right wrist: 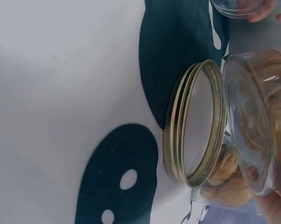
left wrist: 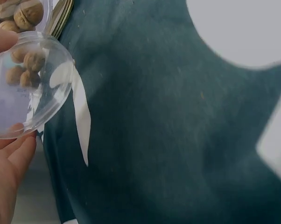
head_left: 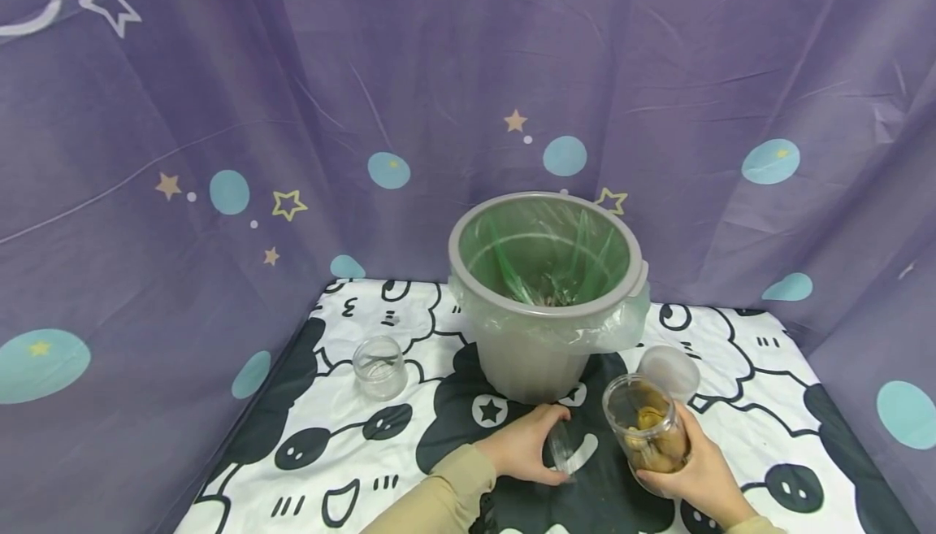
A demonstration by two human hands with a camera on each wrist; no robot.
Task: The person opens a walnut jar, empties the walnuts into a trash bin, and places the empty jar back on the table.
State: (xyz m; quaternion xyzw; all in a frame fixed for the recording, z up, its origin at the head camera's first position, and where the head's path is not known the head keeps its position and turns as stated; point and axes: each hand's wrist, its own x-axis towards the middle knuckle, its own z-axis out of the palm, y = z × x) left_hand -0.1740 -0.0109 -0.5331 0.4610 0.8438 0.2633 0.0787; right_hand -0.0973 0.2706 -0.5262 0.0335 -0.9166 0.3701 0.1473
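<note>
My left hand [head_left: 522, 445] holds a clear round container [head_left: 561, 446] by its edge, thumb and fingers spread around it, above the dark patch of the cloth. In the left wrist view, walnuts show through the clear container [left wrist: 54, 100]. My right hand [head_left: 698, 469] grips a clear jar [head_left: 647, 428] of walnuts, its mouth up and leaning left. The right wrist view shows this jar [right wrist: 257, 126] from its base, beside gold-rimmed lids [right wrist: 178, 126]. Behind it, more walnuts [right wrist: 229, 184] sit in clear plastic.
A grey bin [head_left: 534, 355] lined with a green bag stands at the back centre. A clear glass jar [head_left: 380, 367] stands to the left. Behind the held jar lies a whitish round piece [head_left: 673, 371]. A purple curtain [head_left: 409, 71] hangs behind the patterned cloth [head_left: 409, 469].
</note>
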